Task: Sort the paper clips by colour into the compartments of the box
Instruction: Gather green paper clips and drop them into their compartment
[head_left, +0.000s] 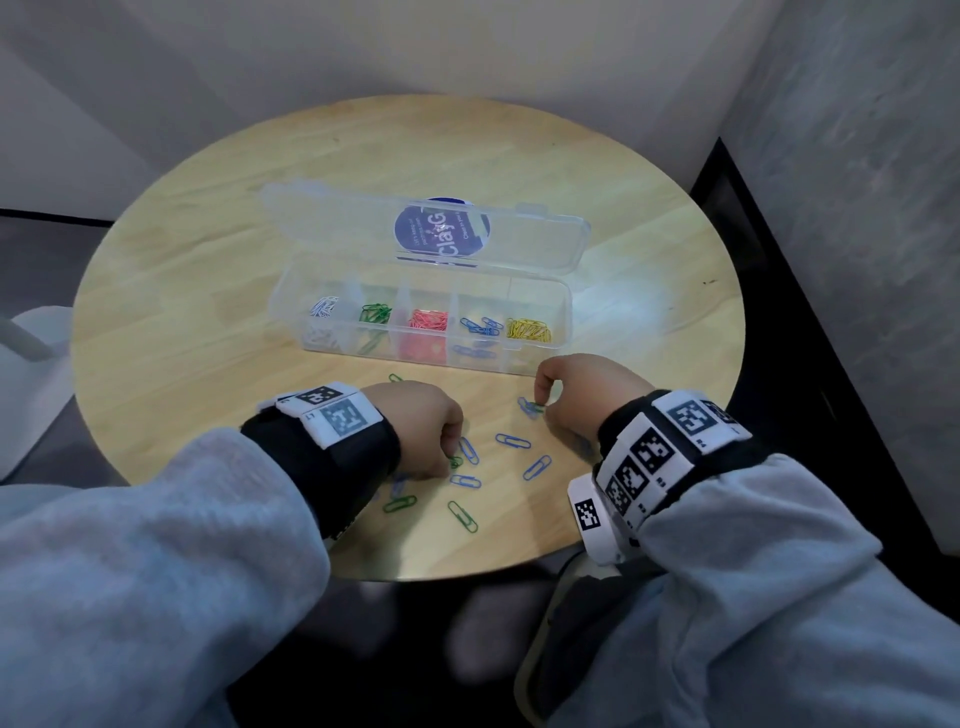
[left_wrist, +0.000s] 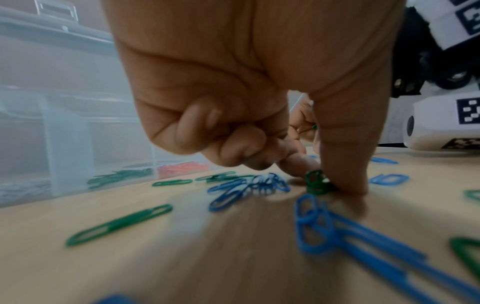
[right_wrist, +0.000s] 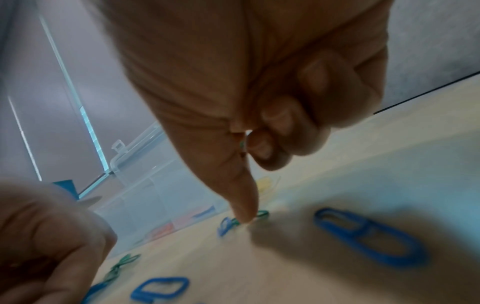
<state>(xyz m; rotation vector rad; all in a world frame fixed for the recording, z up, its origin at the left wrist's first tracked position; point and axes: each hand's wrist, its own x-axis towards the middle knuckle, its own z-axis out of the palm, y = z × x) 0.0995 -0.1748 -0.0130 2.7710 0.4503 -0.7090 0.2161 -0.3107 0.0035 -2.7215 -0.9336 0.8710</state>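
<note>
A clear box (head_left: 563, 312) stands open on the table, its compartments holding white, green, pink, blue and yellow clips. Loose blue clips (head_left: 513, 441) and green clips (head_left: 462, 516) lie in front of it. My left hand (head_left: 451, 460) has its fingers curled, and thumb and forefinger pinch a green clip (left_wrist: 315, 182) that stands on the wood. My right hand (head_left: 543, 404) is curled too. It holds a green clip (right_wrist: 242, 144) inside its fingers while its thumb tip presses on another green clip (right_wrist: 261, 215) beside a blue one (right_wrist: 224, 226).
The box lid (head_left: 467, 228) lies folded back behind the compartments. The round wooden table (head_left: 208, 312) ends close below the clips at its front edge. Grey walls stand behind and to the right, with a dark floor strip on the right.
</note>
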